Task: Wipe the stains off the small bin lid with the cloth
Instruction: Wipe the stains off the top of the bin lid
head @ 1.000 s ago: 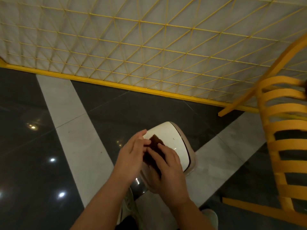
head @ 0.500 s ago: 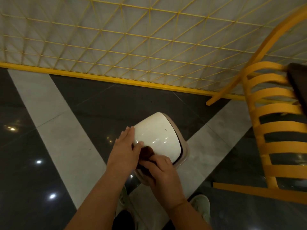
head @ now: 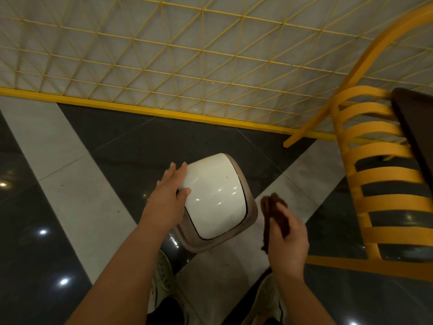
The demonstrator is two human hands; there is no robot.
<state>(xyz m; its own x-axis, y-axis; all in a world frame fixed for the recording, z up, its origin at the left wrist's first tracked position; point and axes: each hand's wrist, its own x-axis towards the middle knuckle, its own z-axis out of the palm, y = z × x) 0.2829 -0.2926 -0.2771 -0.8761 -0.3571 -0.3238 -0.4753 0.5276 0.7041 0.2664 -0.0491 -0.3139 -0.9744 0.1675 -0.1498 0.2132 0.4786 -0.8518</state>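
A small bin stands on the floor, its glossy white lid set in a beige rim. A tiny dark mark shows near the lid's upper right. My left hand rests against the lid's left side, fingers straight along the edge and the thumb on the white surface. My right hand holds a dark brown cloth to the right of the bin, clear of the lid. The cloth hangs folded over my fingers.
A yellow slatted chair stands close on the right, with a dark tabletop edge behind it. A yellow mesh fence runs across the back. My shoes are just below the bin on the dark and grey tiled floor.
My right hand lifted the cloth off the lid and swung it to the right of the bin. My left hand stayed at the lid's left side with its fingers stretched out.
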